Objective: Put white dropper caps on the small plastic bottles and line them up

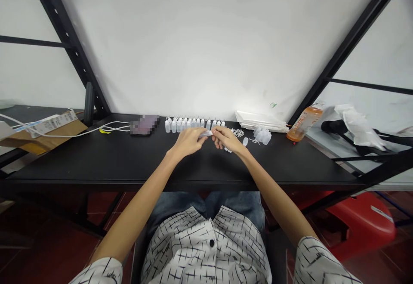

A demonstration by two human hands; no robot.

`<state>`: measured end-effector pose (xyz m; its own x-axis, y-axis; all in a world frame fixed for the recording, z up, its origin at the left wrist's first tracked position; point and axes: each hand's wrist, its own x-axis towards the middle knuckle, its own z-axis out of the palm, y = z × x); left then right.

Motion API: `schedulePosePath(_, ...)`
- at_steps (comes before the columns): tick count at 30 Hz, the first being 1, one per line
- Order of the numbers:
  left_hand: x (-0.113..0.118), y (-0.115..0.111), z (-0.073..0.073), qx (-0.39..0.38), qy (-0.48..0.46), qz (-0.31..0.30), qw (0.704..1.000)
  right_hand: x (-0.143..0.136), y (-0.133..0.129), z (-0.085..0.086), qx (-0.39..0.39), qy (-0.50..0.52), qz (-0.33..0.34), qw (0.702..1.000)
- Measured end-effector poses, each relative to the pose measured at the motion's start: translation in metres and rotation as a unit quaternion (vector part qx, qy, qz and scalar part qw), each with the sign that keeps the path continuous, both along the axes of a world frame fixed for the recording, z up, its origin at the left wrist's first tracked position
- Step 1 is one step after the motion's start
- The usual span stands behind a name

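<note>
1. The left hand (190, 141) reaches over the middle of the black tabletop (122, 159), forearm slanting in across the near edge; its back faces up, and the fingers are bent and closed around a small whitish piece (206, 133).
2. The right hand (226, 138) meets it from the other side, thumb and forefinger pinched at the right end of that piece, the other fingers curled beneath; the fingers cover much of the piece, so its full shape cannot be told.
3. The piece is held toward the far half of the tabletop, midway between its left and right ends; just beyond it a row of small white bottles (174, 125) stands upright near the far edge, partly hidden by both hands.
4. Right of the right hand lie thin white curly bits (238, 133) and a heap of translucent pieces (263, 134); the hand and wrist block some of the nearer bits.
5. Stacked white sheets (261, 120) lie along the far edge toward the right; an orange drink bottle (303, 122) is by the far right corner.
6. Toward the far left corner are a blurred purplish object (145, 125), a white cable (112, 128) and a yellow scrap (104, 131).
</note>
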<state>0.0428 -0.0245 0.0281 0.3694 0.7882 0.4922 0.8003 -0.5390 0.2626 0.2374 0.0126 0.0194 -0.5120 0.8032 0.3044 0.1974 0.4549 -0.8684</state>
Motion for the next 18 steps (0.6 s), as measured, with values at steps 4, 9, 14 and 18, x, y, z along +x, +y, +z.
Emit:
schedulePosePath(4,-0.0007,-0.0009,0.002,-0.008,-0.022,0.016,1.0,0.0008,0.0001,0.0002,-0.002,0.0,0.01,1.0)
schedulePosePath(9,-0.0014,-0.0006,0.0048,-0.033,-0.052,0.003,0.998,0.0013,0.0013,-0.0015,-0.001,0.01,0.014,1.0)
schedulePosePath(14,-0.0018,0.0034,0.0013,-0.032,-0.072,0.004,0.997,0.0004,0.003,-0.0046,0.009,0.009,0.001,1.0)
schedulePosePath(18,-0.0019,0.0042,-0.0003,-0.019,-0.076,0.002,0.997,-0.0006,0.0033,-0.0054,0.006,0.009,-0.005,1.0)
